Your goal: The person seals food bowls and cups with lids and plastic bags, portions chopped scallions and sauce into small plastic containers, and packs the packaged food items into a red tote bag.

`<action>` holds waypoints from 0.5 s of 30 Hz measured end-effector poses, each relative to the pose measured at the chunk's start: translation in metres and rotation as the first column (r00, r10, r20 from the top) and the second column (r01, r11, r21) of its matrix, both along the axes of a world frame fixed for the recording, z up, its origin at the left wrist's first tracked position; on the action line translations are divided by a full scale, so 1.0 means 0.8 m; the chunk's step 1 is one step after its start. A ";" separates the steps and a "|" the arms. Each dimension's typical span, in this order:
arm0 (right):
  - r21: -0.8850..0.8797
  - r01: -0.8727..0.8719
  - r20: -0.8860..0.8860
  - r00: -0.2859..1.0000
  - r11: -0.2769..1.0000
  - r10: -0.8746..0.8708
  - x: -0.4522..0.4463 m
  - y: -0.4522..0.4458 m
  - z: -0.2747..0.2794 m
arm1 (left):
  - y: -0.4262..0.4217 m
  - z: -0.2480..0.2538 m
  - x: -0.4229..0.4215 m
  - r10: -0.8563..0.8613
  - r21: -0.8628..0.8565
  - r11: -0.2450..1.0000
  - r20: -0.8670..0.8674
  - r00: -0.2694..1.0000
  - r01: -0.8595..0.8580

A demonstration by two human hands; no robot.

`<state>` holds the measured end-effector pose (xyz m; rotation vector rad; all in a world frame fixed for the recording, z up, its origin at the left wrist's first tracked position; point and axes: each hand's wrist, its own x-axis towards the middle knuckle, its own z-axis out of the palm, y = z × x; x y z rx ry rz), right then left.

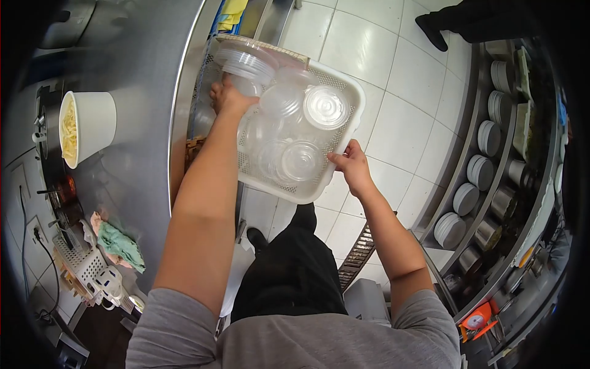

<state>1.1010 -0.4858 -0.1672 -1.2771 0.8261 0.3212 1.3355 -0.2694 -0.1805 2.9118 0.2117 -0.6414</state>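
Observation:
A white perforated plastic basket (355,92) is pulled partly out from under the steel counter, full of clear plastic lids. My right hand (351,165) grips its right rim near the front corner, thumb on top. Inside the basket, at the back left, my left hand (231,97) is curled at the lower side of a stack of clear lids (247,64); some of its fingertips are hidden. Loose around it lie a round lid (281,100), a brighter lid (326,107) and another lid (300,161) near the front.
On the steel counter (135,55) to the left stands a white paper tub (92,126) with pale yellow shreds. A green cloth (120,246) lies nearer me. Shelves at right carry stacked white dishes (480,172). Another person's dark shoe (432,32) is on the tiled floor.

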 end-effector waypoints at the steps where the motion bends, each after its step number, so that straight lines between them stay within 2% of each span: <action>1: -0.006 0.007 -0.011 1.000 1.000 -0.007 0.001 0.000 0.001 | 0.003 0.004 -0.001 0.137 -0.106 0.986 0.048 0.989 -0.132; 4: -0.013 0.020 -0.015 1.000 1.000 -0.020 0.010 0.000 0.004 | 0.016 -0.010 -0.006 0.210 -0.148 0.970 0.135 0.968 -0.190; 5: -0.022 0.028 -0.023 0.999 0.999 -0.028 0.010 0.002 0.005 | 0.018 -0.010 -0.006 0.220 -0.157 0.967 0.109 0.970 -0.202; 8: -0.032 0.016 -0.016 1.000 0.999 -0.016 0.016 0.002 0.006 | 0.017 -0.025 0.006 0.169 -0.126 0.981 0.178 0.969 -0.148; 9: -0.036 0.013 -0.016 1.000 0.999 -0.014 0.017 0.001 0.005 | 0.018 -0.032 0.009 0.173 -0.129 0.980 0.178 0.969 -0.151; 11: -0.035 -0.035 -0.062 0.998 0.999 0.033 0.019 -0.002 0.005 | 0.009 -0.022 0.014 0.164 -0.177 0.971 -0.007 0.986 -0.162; 15: -0.039 0.028 -0.052 0.998 0.999 -0.030 0.019 0.000 0.004 | 0.007 -0.018 0.011 0.236 -0.195 0.957 0.086 0.968 -0.216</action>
